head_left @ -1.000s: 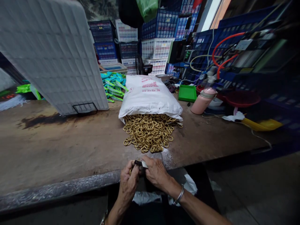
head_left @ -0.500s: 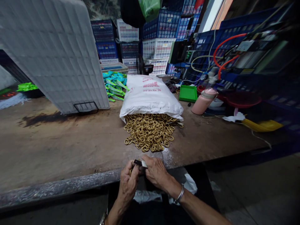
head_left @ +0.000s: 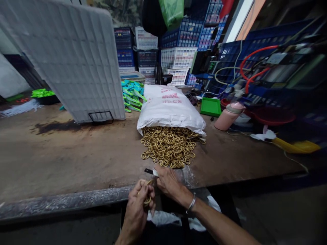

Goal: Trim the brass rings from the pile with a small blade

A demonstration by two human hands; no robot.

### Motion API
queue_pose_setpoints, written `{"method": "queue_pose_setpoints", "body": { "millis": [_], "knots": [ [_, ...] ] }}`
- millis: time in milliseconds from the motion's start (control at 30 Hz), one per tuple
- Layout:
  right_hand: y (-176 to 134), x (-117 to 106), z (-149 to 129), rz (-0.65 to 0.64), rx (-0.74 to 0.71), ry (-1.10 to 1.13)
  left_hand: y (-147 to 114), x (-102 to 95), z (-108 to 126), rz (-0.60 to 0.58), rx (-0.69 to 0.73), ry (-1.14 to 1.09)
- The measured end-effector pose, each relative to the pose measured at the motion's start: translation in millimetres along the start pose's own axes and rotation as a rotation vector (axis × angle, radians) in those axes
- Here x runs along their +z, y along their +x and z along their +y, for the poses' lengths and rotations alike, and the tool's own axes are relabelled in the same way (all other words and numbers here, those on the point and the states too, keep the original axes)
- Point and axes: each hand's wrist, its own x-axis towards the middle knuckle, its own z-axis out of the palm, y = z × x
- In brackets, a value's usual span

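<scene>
In my left hand [head_left: 138,202], just off the table's front edge, the fingers are closed around a few gold rings [head_left: 147,200]. My right hand [head_left: 168,180] grips a small knife-like tool [head_left: 150,172]; its flat dark blade sticks out to the left, with a white piece by my fingers. Between the two hands there is a small gap. Just beyond them lies a heap of gold rings [head_left: 168,146] on the table, spilling from the mouth of a white printed sack [head_left: 171,109].
A padded grey-white panel [head_left: 84,68] stands on the brown table [head_left: 102,160] at left. Green and blue plastic pieces [head_left: 133,93] lie behind it. At right are a green tray [head_left: 211,107], a pink bottle [head_left: 228,117] and a red basin [head_left: 274,116]. Crates [head_left: 178,58] are stacked behind.
My hands have come apart: the left has drawn down toward me with the rings, while the tool in my right hand is now clear of the left fingers. The view has shifted slightly left.
</scene>
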Motion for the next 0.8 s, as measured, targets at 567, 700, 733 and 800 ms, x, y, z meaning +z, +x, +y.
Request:
{"method": "queue_pose_setpoints", "body": {
  "millis": [567, 700, 733, 800],
  "knots": [
    [88.4, -2.9, -15.1, 0.064, 0.05, -0.284, 21.5, -50.7, 4.4, 0.082, -0.135, -0.47],
    [86.4, -1.4, -0.1, 0.128, 0.006, -0.237, 26.1, -48.4, 5.7, 0.104, -0.141, -0.502],
    [85.7, -1.9, 3.8, 0.168, -0.026, -0.197, 27.6, -46.9, 5.8, 0.114, -0.134, -0.484],
    [82.6, -3.5, 10.8, 0.256, -0.096, -0.077, 31.2, -43.3, 5.4, 0.126, -0.113, -0.43]
  ]
}}
